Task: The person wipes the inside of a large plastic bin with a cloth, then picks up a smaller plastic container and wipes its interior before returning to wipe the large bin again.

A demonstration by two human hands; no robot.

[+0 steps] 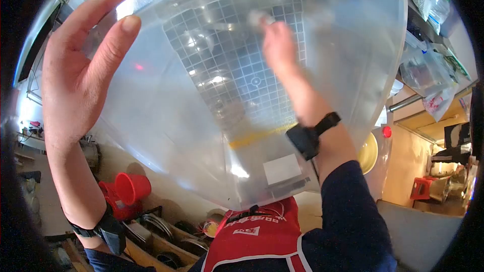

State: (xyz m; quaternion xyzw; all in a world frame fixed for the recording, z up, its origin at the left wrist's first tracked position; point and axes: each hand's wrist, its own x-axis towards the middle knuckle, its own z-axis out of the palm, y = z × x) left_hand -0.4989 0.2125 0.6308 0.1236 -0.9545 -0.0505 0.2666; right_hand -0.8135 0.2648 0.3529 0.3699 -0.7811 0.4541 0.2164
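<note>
A large clear plastic tub (348,70) is tilted up in front of me, its inside facing me. My left hand (75,70) is closed over its upper left rim, thumb inside and fingers outside. Within the tub, my right hand (280,48) is blurred by motion, its fingers drawn together near the far wall. A small whitish patch at the fingertips is too smeared to name. Behind the right hand, a dark panel with a white grid (237,98) shows in or through the plastic. A white label (282,170) lies near the tub's lower edge.
Red buckets (133,188) stand on the floor at lower left, near pans and lids (156,226). A yellow bowl (368,153) is right of the tub. Plastic bags (428,75) crowd the right side. A red stool (421,188) stands farther off.
</note>
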